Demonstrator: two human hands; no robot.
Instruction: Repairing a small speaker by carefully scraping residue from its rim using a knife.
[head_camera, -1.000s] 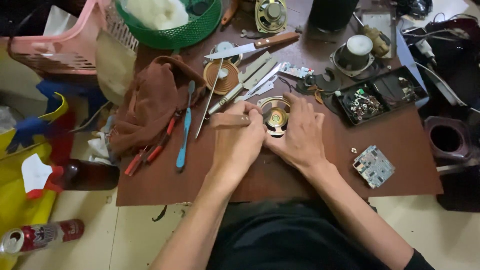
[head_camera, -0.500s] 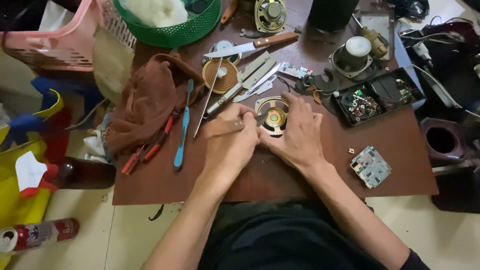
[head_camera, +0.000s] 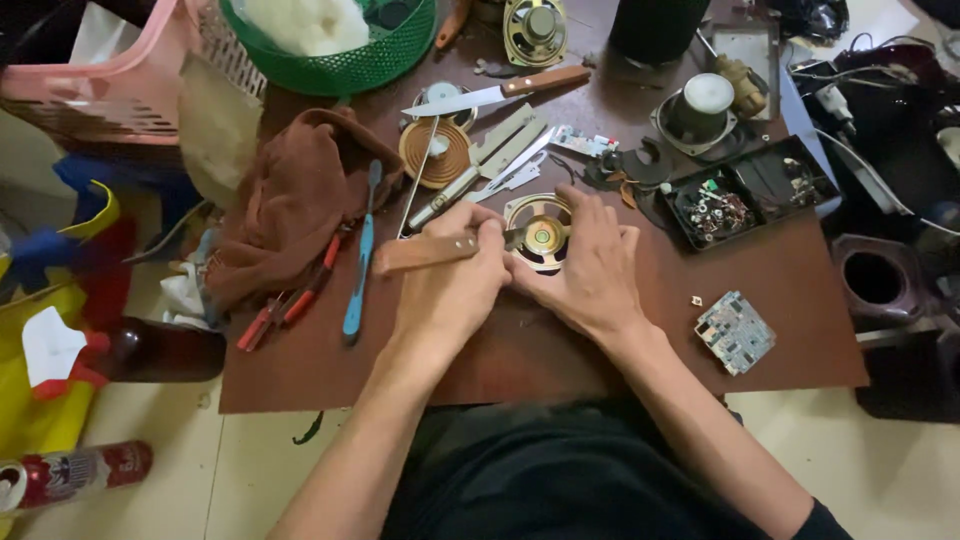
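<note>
My left hand (head_camera: 455, 290) grips a wooden-handled knife (head_camera: 425, 251), its handle pointing left and its blade reaching into a small round speaker frame (head_camera: 541, 234) on the brown board (head_camera: 520, 350). My right hand (head_camera: 590, 265) rests on the right side of that speaker frame and holds it steady, fingers spread over its rim. Both forearms come up from the bottom of the view.
A brown cloth (head_camera: 295, 205), red pliers (head_camera: 290, 305) and a blue toothbrush (head_camera: 360, 250) lie to the left. A second knife (head_camera: 500, 93), a copper coil disc (head_camera: 437, 152), a black parts tray (head_camera: 745, 190), a circuit board (head_camera: 735, 331) and a green basket (head_camera: 330, 45) surround the hands.
The left hand has shifted slightly, so more of the knife's wooden handle shows out to the left. The right hand stays on the speaker frame.
</note>
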